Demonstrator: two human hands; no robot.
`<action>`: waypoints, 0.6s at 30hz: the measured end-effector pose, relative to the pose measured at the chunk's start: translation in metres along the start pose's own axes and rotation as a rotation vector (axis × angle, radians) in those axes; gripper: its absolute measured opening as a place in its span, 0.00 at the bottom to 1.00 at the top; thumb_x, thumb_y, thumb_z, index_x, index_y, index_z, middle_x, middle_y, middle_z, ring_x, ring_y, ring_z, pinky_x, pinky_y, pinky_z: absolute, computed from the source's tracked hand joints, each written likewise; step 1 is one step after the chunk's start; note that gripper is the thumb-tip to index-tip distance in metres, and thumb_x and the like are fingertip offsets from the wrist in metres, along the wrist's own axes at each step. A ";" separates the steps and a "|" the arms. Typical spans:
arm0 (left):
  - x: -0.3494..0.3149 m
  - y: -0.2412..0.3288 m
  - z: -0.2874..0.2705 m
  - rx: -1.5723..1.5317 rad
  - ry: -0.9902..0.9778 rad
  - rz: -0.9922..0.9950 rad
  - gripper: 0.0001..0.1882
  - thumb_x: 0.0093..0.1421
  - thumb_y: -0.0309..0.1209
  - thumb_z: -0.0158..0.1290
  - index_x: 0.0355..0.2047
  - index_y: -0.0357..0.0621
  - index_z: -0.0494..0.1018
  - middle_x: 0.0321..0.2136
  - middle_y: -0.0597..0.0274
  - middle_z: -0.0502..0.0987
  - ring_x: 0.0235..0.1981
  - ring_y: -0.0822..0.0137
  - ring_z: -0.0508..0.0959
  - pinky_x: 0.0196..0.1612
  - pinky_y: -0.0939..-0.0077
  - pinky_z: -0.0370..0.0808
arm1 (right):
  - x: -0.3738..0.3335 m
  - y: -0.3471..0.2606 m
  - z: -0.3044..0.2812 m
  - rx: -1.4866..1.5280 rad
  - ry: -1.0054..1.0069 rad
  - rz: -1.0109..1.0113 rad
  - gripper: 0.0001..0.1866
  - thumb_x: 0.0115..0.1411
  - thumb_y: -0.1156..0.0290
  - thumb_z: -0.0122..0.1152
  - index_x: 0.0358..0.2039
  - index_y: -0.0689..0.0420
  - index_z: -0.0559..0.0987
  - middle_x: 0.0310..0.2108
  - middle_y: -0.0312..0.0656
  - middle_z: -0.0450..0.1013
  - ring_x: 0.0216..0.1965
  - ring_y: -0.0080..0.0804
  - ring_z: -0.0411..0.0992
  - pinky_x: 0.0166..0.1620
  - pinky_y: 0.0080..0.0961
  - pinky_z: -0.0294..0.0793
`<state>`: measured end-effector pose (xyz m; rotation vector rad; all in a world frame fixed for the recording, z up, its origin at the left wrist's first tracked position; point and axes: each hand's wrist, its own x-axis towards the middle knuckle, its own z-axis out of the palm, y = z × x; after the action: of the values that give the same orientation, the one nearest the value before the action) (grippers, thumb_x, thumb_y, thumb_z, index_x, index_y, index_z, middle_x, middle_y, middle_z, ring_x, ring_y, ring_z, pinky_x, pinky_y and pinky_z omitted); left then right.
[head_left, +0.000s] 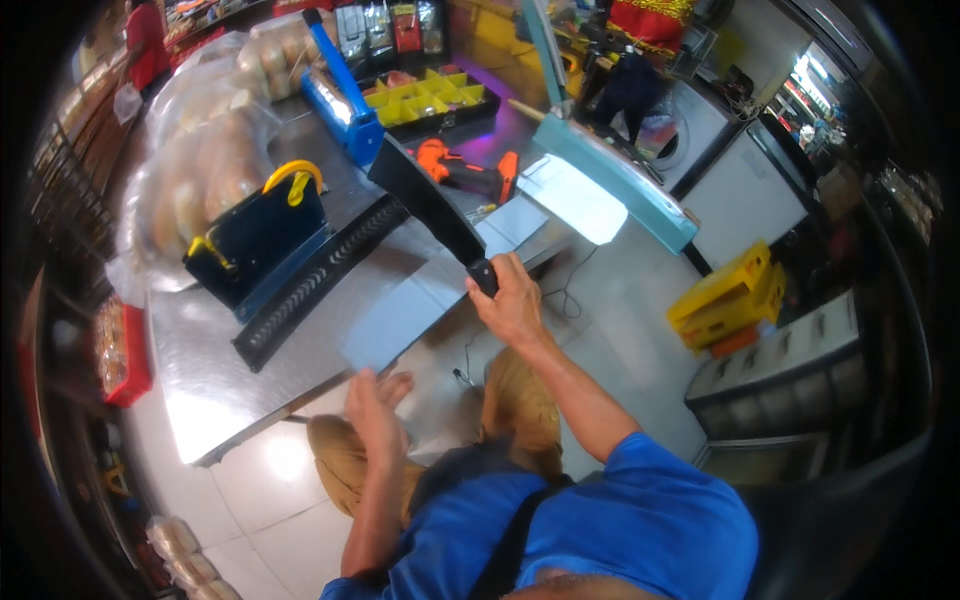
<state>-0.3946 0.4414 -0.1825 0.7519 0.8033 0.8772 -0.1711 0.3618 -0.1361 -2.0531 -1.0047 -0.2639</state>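
My right hand is wrapped round the black handle of a broad-bladed black knife, shaped like a machete. Its blade points up and to the left over the metal table. Lower down, my left hand hangs near the table's front edge, fingers apart and holding nothing I can see. A flat grey-blue strip lies along that edge, close to the left fingertips. Behind it rests a long black piece with a row of pale marks, beside a dark box-like holder with yellow handles.
Further back are an orange-and-black power tool, a black tray with yellow compartments and a blue long-armed device. Bread in clear plastic bags fills the table's left side. A teal long-armed device stands right; a yellow crate sits beyond.
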 end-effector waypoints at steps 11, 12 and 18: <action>-0.017 0.043 -0.008 -0.120 0.132 0.125 0.22 0.71 0.44 0.48 0.56 0.43 0.59 0.47 0.53 0.74 0.48 0.58 0.80 0.17 0.82 0.70 | 0.023 0.033 -0.004 -0.005 -0.008 0.077 0.13 0.58 0.67 0.65 0.39 0.58 0.73 0.27 0.54 0.77 0.31 0.59 0.77 0.36 0.51 0.73; -0.014 0.042 -0.008 -0.110 0.136 0.126 0.22 0.71 0.43 0.48 0.57 0.44 0.58 0.48 0.52 0.74 0.48 0.57 0.80 0.17 0.81 0.70 | 0.026 0.032 -0.005 -0.017 -0.021 0.072 0.13 0.58 0.67 0.65 0.39 0.58 0.74 0.28 0.54 0.77 0.32 0.60 0.77 0.36 0.52 0.73; -0.016 0.054 -0.012 -0.184 0.186 0.282 0.16 0.71 0.34 0.49 0.52 0.37 0.62 0.48 0.49 0.72 0.47 0.59 0.79 0.52 0.62 0.81 | 0.045 0.046 -0.010 -0.081 -0.067 0.166 0.15 0.57 0.66 0.66 0.40 0.58 0.74 0.28 0.55 0.78 0.34 0.60 0.78 0.38 0.52 0.74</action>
<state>-0.4311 0.4537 -0.1389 0.6357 0.7775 1.2711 -0.1061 0.3631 -0.1341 -2.2181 -0.8691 -0.1520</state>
